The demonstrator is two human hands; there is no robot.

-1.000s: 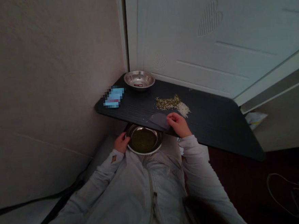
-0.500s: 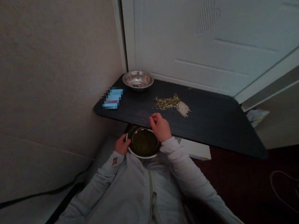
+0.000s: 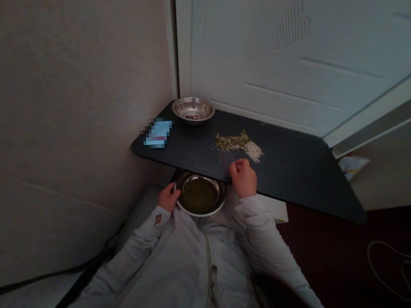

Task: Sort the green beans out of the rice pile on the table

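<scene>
Left hand (image 3: pixel 168 197): gripping the near bowl (image 3: pixel 202 214) by its rim, at nine o'clock
Green grain (image 3: pixel 198 196): inside that bowl
Right hand (image 3: pixel 243 177): at the bowl's two-thirty, fingers pinched on a thin grey card (image 3: pixel 226 163)
Mixed grain (image 3: pixel 232 142): on the table (image 3: pixel 291 176), white grain (image 3: pixel 253 151) touching its four o'clock
Far bowl (image 3: pixel 193 109): twelve o'clock from the near bowl

Since 0.5 s ago, the right hand (image 3: pixel 243 178) and its grey card (image 3: pixel 227 164) have shifted rightward.
</scene>
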